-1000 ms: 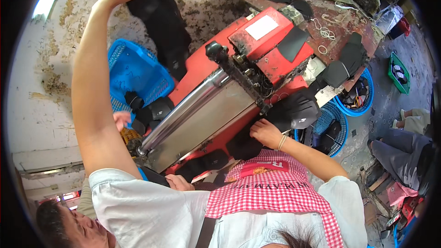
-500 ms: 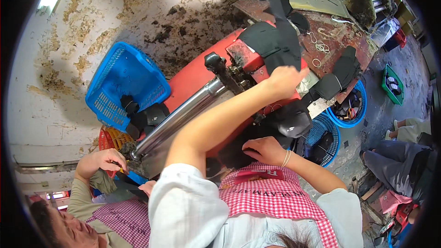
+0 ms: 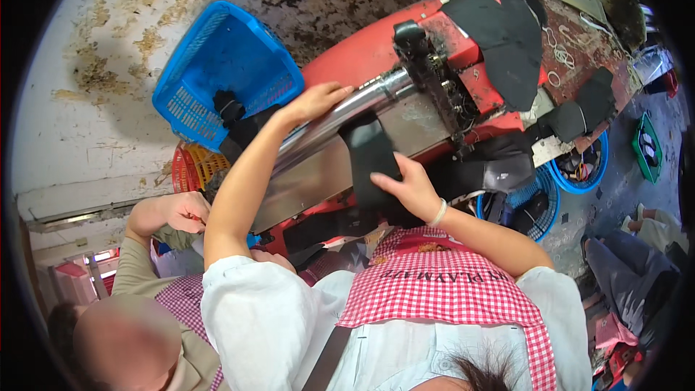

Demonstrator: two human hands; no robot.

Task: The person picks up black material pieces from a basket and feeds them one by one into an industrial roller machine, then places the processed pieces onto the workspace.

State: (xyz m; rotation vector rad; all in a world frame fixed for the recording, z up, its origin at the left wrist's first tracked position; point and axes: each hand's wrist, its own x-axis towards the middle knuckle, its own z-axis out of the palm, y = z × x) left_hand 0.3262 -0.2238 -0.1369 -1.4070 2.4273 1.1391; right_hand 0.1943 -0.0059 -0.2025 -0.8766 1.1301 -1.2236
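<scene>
My left hand (image 3: pixel 317 101) lies flat on the shiny steel roller (image 3: pixel 362 101) of a red machine (image 3: pixel 362 58), fingers spread, with nothing in it. My right hand (image 3: pixel 409 187) grips the lower edge of a black flat piece of material (image 3: pixel 369 152) that drapes over the roller and the grey feed plate (image 3: pixel 318 181) below it. The piece's upper end lies just right of my left hand. More black pieces (image 3: pixel 507 36) lie stacked on top of the machine, behind the roller's dark chain drive (image 3: pixel 434 80).
A blue plastic basket (image 3: pixel 224 80) holding a few black pieces stands left of the machine, above an orange basket (image 3: pixel 192 166). Round blue tubs (image 3: pixel 579 166) sit at the right, near a green crate (image 3: pixel 644 145). A co-worker's hand (image 3: pixel 184 211) works at lower left.
My left hand came down from the black pile on top of the machine to the roller. A black piece now lies over the roller, and my right hand has moved up onto it.
</scene>
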